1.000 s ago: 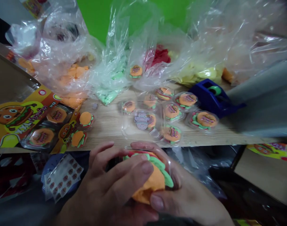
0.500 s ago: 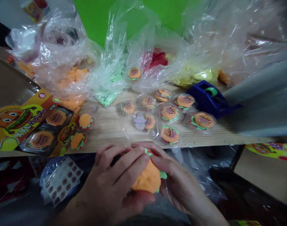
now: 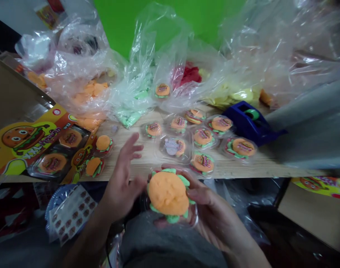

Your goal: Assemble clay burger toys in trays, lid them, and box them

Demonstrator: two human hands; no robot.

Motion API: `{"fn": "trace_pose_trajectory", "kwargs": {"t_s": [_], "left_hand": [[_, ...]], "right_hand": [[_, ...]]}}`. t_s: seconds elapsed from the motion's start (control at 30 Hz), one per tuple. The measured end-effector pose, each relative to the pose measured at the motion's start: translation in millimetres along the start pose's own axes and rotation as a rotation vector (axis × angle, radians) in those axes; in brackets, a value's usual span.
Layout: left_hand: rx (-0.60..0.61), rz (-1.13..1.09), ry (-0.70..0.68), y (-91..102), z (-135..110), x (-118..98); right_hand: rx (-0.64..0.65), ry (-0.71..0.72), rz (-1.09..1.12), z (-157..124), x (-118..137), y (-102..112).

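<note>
A large toy burger point(image 3: 168, 192) with an orange bun top and green lettuce-like edges sits in a clear plastic tray in my right hand point(image 3: 209, 208). The fingers support it from below and the thumb presses its right edge. My left hand point(image 3: 125, 175) is off to the left of it, fingers spread, holding nothing. Just beyond the hands, a clear plastic lid or tray point(image 3: 161, 158) lies on the table around a small burger and a pale sticker-like piece point(image 3: 172, 146). Several small packaged burgers point(image 3: 202, 137) surround it.
Plastic bags hold orange point(image 3: 94, 89), green point(image 3: 130, 119), red point(image 3: 190, 75) and yellow pieces point(image 3: 244, 95) at the back. A blue tape dispenser point(image 3: 242, 121) stands at right. The burger display box point(image 3: 32, 137) is at left. Below the edge, sticker sheets point(image 3: 73, 214) lie on a blue basket point(image 3: 51, 203).
My left hand has let go of the burger and moved up and left, opening its fingers. The burger's top is now uncovered, still resting in my right hand.
</note>
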State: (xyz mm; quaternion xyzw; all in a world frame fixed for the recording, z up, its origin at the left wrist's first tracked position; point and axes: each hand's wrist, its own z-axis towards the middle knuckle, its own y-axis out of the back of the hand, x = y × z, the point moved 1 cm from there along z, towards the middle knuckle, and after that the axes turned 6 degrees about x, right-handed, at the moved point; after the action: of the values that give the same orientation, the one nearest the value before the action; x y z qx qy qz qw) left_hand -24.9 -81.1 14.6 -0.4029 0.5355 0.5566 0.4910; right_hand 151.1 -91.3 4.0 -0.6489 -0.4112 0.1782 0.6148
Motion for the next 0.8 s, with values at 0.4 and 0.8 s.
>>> {"fn": "trace_pose_trajectory", "kwargs": {"t_s": [0.4,0.8], "left_hand": [[0.239,-0.199,0.048,2.0,40.3,11.0],[0.288,0.402,-0.3,-9.7,-12.8,-22.1]], "right_hand": [[-0.134,-0.084,0.043,1.4,4.3,11.1],[-0.01,-0.041,-0.018,7.5,16.7,-11.9]]}}
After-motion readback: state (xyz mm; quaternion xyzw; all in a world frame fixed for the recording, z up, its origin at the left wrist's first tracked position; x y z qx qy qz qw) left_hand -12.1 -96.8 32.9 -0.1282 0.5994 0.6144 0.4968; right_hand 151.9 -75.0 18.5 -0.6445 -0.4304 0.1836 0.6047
